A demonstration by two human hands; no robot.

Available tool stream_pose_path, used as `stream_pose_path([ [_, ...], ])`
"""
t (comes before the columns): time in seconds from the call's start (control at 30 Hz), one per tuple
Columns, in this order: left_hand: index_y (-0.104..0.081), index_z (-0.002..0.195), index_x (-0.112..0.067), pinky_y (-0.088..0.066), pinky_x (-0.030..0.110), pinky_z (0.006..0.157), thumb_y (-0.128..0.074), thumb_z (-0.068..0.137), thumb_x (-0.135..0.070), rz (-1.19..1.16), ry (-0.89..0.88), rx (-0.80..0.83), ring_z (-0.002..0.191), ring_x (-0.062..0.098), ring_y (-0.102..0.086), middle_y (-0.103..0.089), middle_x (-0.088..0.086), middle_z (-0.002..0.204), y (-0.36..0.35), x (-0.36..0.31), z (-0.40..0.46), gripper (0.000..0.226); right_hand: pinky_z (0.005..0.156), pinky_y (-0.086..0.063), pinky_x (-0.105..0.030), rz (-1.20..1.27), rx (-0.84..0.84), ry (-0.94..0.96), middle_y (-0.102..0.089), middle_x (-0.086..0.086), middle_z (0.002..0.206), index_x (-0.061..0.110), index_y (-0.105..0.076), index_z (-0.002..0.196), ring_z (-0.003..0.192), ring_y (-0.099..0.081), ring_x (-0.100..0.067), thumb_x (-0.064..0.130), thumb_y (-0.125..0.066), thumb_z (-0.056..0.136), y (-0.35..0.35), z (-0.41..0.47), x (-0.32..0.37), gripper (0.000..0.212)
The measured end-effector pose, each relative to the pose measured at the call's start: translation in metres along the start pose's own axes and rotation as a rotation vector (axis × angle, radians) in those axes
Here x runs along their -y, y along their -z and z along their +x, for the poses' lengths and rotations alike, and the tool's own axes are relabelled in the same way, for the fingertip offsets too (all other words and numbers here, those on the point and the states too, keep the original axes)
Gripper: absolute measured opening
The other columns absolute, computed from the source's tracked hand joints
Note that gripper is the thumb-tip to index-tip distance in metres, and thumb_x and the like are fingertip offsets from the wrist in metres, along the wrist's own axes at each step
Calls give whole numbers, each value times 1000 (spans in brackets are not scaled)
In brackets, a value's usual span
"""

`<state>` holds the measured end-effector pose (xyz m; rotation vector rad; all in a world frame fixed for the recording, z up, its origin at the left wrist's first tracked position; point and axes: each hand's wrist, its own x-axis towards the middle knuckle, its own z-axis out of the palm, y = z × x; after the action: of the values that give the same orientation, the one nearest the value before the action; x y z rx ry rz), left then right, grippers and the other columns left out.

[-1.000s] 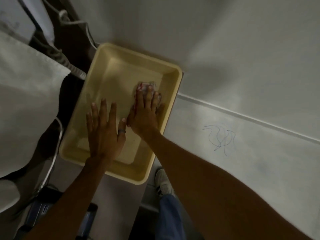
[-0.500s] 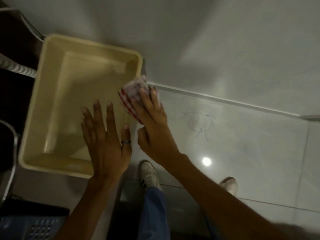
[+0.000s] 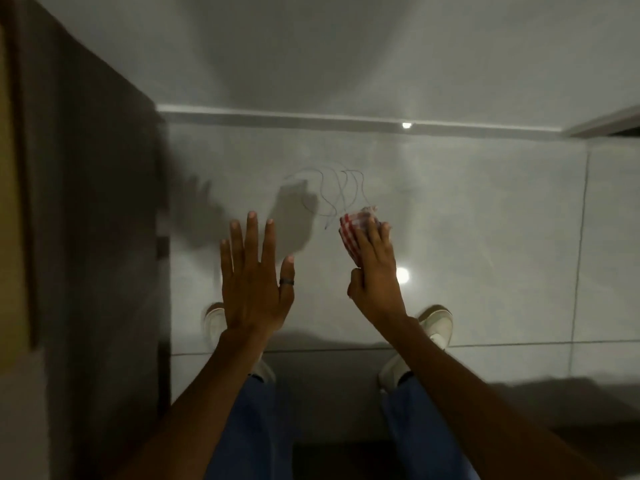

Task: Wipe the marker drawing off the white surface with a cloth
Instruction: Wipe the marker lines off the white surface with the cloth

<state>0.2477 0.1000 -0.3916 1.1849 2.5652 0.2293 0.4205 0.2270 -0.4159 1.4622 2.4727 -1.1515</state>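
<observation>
A thin blue marker scribble (image 3: 332, 194) loops across the glossy white floor tile (image 3: 467, 220) ahead of me. My right hand (image 3: 375, 271) grips a bunched red-and-white checked cloth (image 3: 355, 225), which sits just right of the scribble's lower end. I cannot tell whether the cloth touches the tile. My left hand (image 3: 254, 275) is spread flat with fingers apart, a dark ring on one finger, and holds nothing; it hovers to the left of and below the scribble.
A dark cabinet side (image 3: 90, 237) rises along the left, with a sliver of the yellow tray (image 3: 5, 202) at the far left edge. My feet in white shoes (image 3: 436, 323) stand on the tile below the hands. A white wall and skirting (image 3: 311, 117) lie beyond.
My right hand lifted the checked cloth out of the yellow tray and carried it right to the scribble. The view swung right, so the tray has nearly left the frame. The left hand followed, still spread.
</observation>
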Motion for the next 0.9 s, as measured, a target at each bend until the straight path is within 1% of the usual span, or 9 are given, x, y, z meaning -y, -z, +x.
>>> stream_pose_path([
  [0.13, -27, 171, -14, -15, 60, 134, -37, 109, -48, 35, -25, 63, 166, 42, -13, -18, 17, 179, -105, 5, 18, 71, 135, -11, -61, -30, 28, -54, -6, -12, 179, 11, -18, 168, 165, 7, -34, -1, -54, 99, -47, 32, -68, 79],
  [0.27, -25, 171, -13, -12, 60, 135, -36, 110, -47, 70, -29, 82, 167, 43, -8, -14, 17, 180, -189, 30, 42, 70, 136, -2, -58, -51, 50, -46, -5, -15, 179, 9, -17, 169, 166, 6, -37, 11, -50, 104, -92, 67, -118, 73],
  [0.37, -19, 172, -13, -14, 64, 134, -34, 110, -48, 81, 19, 80, 166, 45, -8, -12, 19, 180, -233, 54, 65, 73, 135, 0, -55, -158, 71, -69, 4, -12, 179, 12, -8, 170, 166, 11, -33, 27, -36, 108, -122, 90, -139, 69],
  [0.43, -13, 174, -17, -9, 63, 135, -30, 111, -54, 102, 47, 50, 167, 43, -6, -7, 18, 181, -255, 65, 74, 75, 135, 4, -55, -282, 21, -43, 11, -8, 179, 16, 1, 170, 166, 15, -31, 38, -27, 113, -135, 110, -149, 67],
  [0.53, -10, 174, -23, -7, 61, 135, -27, 110, -61, 164, 26, -76, 167, 41, -10, -9, 14, 182, -279, 78, 77, 76, 136, -1, -56, -403, -114, 40, 3, -7, 180, 17, -4, 170, 167, 7, -33, 44, -23, 113, -141, 157, -151, 66],
  [0.6, -10, 174, -25, -8, 60, 135, -26, 110, -62, 173, -2, -125, 167, 39, -12, -10, 13, 182, -285, 84, 77, 76, 136, -5, -55, -440, -176, 81, -3, -6, 180, 17, -8, 170, 167, 2, -32, 45, -21, 112, -135, 200, -144, 66],
  [0.73, -16, 173, -23, -12, 62, 134, -25, 110, -61, 164, -11, -171, 167, 39, -15, -14, 13, 181, -284, 83, 79, 75, 136, -4, -55, -451, -156, 139, -2, -5, 180, 18, -5, 170, 167, 4, -30, 46, -18, 113, -104, 274, -117, 65],
  [0.8, -19, 173, -22, -12, 62, 134, -27, 109, -60, 158, -22, -182, 167, 39, -16, -15, 13, 181, -283, 82, 77, 75, 136, -4, -54, -467, -156, 139, -1, -5, 180, 18, -5, 170, 167, 5, -30, 45, -18, 113, -97, 278, -109, 64],
  [0.9, -20, 173, -21, -11, 60, 135, -29, 109, -59, 161, -27, -204, 166, 39, -17, -16, 13, 181, -282, 83, 75, 75, 135, -7, -55, -440, -159, 148, -4, -5, 180, 19, -8, 170, 167, 2, -30, 42, -22, 114, -109, 235, -119, 63],
])
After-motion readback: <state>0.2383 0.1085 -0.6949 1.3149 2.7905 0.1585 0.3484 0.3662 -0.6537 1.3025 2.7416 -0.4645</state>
